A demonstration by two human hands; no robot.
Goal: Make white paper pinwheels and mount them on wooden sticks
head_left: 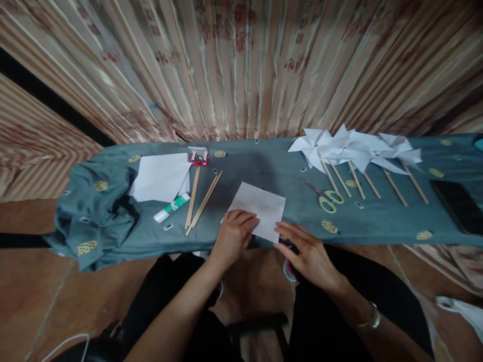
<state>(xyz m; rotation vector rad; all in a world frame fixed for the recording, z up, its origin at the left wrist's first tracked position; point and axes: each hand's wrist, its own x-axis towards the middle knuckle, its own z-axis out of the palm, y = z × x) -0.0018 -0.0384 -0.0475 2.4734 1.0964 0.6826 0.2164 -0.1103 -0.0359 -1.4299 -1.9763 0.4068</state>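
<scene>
A square sheet of white paper (260,206) lies turned cornerwise near the front edge of the cloth-covered table. With its fingers curled, my left hand (234,235) grips the sheet near its left corner. My right hand (305,251) holds the sheet's lower right edge between thumb and fingers; the thumb tip sits by the near corner. Left of the sheet are several wooden sticks (206,201) and a green and white glue stick (171,207). Scissors with pale green handles (327,198) rest to the right, blades partly apart.
A stack of white paper (160,176) lies at the left beside a small open red box (199,156) of metal pieces. Several white paper pinwheels (350,148) on sticks overlap at the back right. A dark phone (458,206) lies far right. A pleated curtain (241,70) hangs behind the table.
</scene>
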